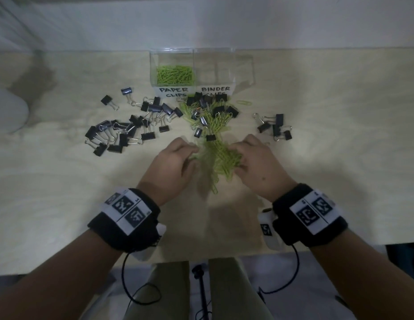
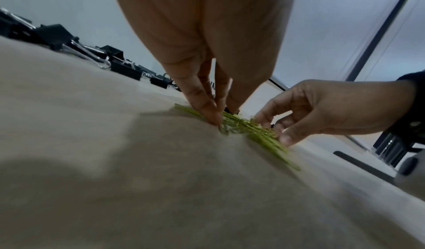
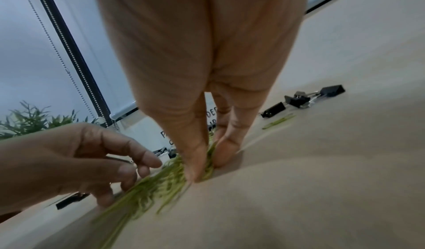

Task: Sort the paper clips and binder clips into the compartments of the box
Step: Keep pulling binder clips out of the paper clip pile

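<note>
A loose pile of green paper clips (image 1: 221,158) lies on the table between my hands. My left hand (image 1: 194,155) curls its fingers into the pile's left side, and its fingertips (image 2: 212,118) pinch down on the clips. Opposite it, my right hand (image 1: 236,163) grips the pile's right side, with clips caught between thumb and fingers (image 3: 226,151). The clear box (image 1: 245,70) stands at the back. Its left compartment, labelled PAPER CLIPS (image 1: 173,92), holds green clips; the right one, labelled BINDER CLIPS, holds nothing. Black binder clips (image 1: 210,107) mix with more green clips in front of the box.
More black binder clips are scattered to the left (image 1: 122,130), and a small group lies to the right (image 1: 275,127). One stray green clip (image 1: 244,102) sits near the box. The table's front edge (image 1: 201,255) runs just behind my wrists.
</note>
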Demonstrator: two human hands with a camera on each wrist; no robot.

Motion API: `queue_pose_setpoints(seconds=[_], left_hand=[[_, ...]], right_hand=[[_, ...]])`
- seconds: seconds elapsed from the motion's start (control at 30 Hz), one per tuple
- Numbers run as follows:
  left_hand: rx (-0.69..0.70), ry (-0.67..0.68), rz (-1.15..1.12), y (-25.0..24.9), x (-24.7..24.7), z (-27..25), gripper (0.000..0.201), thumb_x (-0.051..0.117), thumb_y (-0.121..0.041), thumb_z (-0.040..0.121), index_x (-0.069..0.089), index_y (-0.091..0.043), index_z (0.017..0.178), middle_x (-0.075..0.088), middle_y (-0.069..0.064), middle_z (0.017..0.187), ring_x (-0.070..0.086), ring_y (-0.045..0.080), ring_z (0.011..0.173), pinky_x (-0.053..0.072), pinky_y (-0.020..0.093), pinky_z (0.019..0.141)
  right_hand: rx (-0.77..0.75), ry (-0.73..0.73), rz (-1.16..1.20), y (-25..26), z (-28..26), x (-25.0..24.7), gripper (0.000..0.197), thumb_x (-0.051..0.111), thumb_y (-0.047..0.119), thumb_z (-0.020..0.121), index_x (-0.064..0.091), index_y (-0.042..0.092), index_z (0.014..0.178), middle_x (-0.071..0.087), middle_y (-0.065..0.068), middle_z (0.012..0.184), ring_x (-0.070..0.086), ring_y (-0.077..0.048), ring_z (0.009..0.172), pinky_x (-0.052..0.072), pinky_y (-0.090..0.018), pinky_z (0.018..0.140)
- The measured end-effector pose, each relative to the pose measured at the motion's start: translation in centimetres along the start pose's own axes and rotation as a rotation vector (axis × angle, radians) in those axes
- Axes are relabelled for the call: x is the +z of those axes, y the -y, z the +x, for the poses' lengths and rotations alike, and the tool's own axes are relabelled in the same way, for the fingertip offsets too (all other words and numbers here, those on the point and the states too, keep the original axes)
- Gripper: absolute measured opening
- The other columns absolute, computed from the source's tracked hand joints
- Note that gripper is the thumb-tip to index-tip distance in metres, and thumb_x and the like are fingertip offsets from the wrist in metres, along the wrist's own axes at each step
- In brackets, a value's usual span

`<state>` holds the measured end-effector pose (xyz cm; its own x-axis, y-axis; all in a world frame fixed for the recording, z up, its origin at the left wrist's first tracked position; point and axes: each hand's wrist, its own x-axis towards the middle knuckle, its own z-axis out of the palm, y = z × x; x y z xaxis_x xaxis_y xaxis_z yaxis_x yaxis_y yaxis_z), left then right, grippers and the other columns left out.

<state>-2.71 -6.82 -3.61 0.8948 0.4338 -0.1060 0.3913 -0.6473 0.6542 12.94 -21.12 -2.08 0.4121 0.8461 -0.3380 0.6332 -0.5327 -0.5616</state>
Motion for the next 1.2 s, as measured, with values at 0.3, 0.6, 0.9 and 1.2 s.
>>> queue_pose_setpoints(seconds=[0.3,0.6,0.9,1.2], left_hand=[[-0.163,0.185,0.206,-1.6,0.1,-1.2,0.119,0.083,-0.050,0.052,0.018,-0.012,0.144,0.026,0.010,0.134,0.034,0.024,0.119,0.047,0.035,0.090],[-0.074,0.099,0.045,-2.2,1.1,1.6,0.044,0.076,-0.025,0.070,0.064,-0.008,0.109,0.055,0.010,0.107,0.056,0.026,0.095,0.051,0.038,0.081],[0.080,0.149,0.147,-2.0,0.4,2.3,0.021,0.065,-0.011,0.077,0.067,-0.001,0.095,0.063,0.015,0.098,0.062,0.034,0.083,0.051,0.037,0.072],[0.062,0.179,-0.004,-0.3,-1.7,2.9,0.014,0.066,-0.018,0.081,0.071,-0.008,0.090,0.069,0.006,0.091,0.063,0.021,0.081,0.052,0.040,0.075]], right_hand=[[0.126,0.083,-0.154,-1.0,-0.9,-2.0,0.100,0.083,0.042,0.059,0.028,0.019,0.139,0.024,-0.004,0.133,0.030,-0.024,0.124,0.038,-0.040,0.100],[-0.110,0.071,-0.051,-0.1,1.4,0.7,0.060,0.080,0.029,0.068,0.057,0.010,0.120,0.044,-0.005,0.112,0.047,-0.022,0.099,0.045,-0.037,0.087],[-0.253,-0.010,-0.073,-0.3,2.1,0.1,0.010,0.067,0.005,0.075,0.071,0.003,0.084,0.060,-0.011,0.089,0.058,-0.026,0.070,0.052,-0.043,0.065],[-0.129,-0.074,0.192,0.4,3.5,-4.7,0.007,0.077,0.011,0.074,0.076,0.014,0.079,0.070,0.001,0.073,0.060,-0.003,0.061,0.046,-0.008,0.062]])
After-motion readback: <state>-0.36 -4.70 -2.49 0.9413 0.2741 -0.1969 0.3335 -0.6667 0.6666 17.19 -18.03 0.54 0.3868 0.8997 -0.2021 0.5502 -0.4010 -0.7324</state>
